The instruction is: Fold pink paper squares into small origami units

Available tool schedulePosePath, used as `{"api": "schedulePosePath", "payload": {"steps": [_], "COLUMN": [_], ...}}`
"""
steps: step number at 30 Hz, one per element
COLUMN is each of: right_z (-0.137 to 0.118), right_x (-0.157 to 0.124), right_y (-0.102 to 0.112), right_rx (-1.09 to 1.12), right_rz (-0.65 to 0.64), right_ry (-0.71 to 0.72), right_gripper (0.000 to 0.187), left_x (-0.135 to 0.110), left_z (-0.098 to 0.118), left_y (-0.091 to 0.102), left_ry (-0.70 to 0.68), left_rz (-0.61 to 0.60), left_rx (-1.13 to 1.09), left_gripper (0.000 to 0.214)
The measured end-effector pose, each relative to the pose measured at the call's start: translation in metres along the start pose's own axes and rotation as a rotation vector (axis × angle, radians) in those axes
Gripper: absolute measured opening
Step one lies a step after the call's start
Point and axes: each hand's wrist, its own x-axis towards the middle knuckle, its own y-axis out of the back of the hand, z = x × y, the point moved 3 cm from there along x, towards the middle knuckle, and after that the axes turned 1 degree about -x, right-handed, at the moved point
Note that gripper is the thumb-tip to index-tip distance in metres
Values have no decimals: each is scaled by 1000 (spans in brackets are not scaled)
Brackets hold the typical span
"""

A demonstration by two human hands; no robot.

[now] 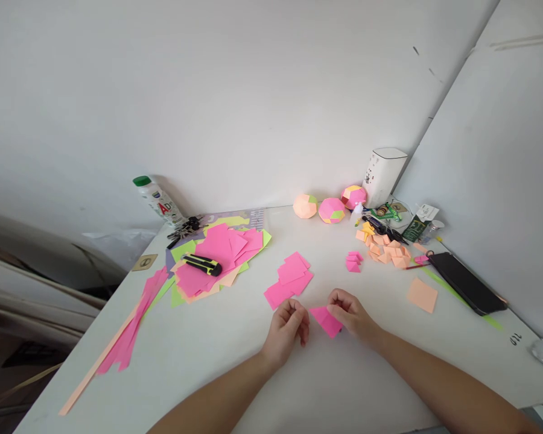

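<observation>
My right hand [347,312] pinches a pink paper square [326,320] at its upper right side, between thumb and fingers. The square is tilted, one corner pointing down. Just left of it, my left hand [287,331] has its fingers curled in toward the thumb, apart from the square, with nothing visible in them. Beyond my left hand lie several loose pink squares [294,268], overlapping on the white table [235,355]. Farther back, to the right, sit a few small folded pink paper pieces [353,261].
At left, a utility knife [202,264] rests on stacked coloured paper [221,247], near paper strips [127,331] and a white bottle [158,202]. Paper balls [332,210] stand by the wall. Folded orange pieces [387,250], an orange square [422,295] and a black phone [466,282] lie right.
</observation>
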Motion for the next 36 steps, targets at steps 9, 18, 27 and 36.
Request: {"api": "schedulePosePath", "payload": {"steps": [9,18,27,36], "right_z": [4,-1,0,2], "right_x": [0,0,-2,-1], "right_y": [-6,-8,-9,-10], "right_rx": [-64,-97,-116,-94], "right_rz": [-86,-94,-99,-110], "right_ry": [-46,-53,-44,-44], "right_gripper": [17,19,18,18], "left_x": [0,-4,-3,-3], "left_z": [-3,-5,-4,-3], "left_y": [-6,-4,-1,-3], "left_ry": [-13,-75,-111,-87], "left_rz": [-44,43,52,-13], "left_rx": [117,117,119,34], "left_gripper": [27,29,28,29]}}
